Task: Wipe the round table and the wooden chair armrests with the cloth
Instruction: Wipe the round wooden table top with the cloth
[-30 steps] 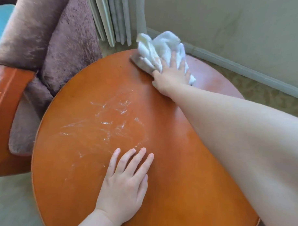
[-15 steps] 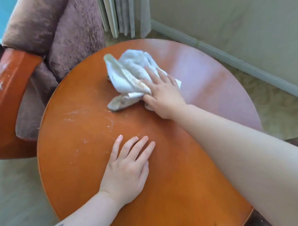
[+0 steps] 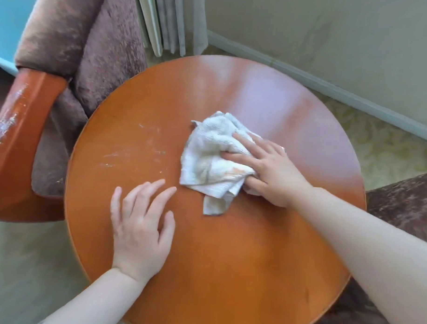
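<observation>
The round orange wooden table (image 3: 265,248) fills the middle of the head view. A crumpled white cloth (image 3: 212,159) lies near its centre, and my right hand (image 3: 268,171) presses down on the cloth's right side and grips it. Flat on the tabletop in front of the cloth rests my left hand (image 3: 140,227), fingers spread, holding nothing. White dusty streaks (image 3: 133,154) remain on the table left of the cloth. On the left stands the chair's wooden armrest (image 3: 22,135), with white smears on its top.
A brown plush armchair (image 3: 90,48) backs the armrest at upper left. Another plush seat (image 3: 404,207) touches the table's right edge. Curtain folds (image 3: 169,19) and a wall baseboard (image 3: 331,81) lie behind the table. Patterned carpet surrounds everything.
My right hand has dragged the cloth from the table's far edge toward the centre and nearer to me. Many of the white streaks are gone. My left hand has stayed flat in place.
</observation>
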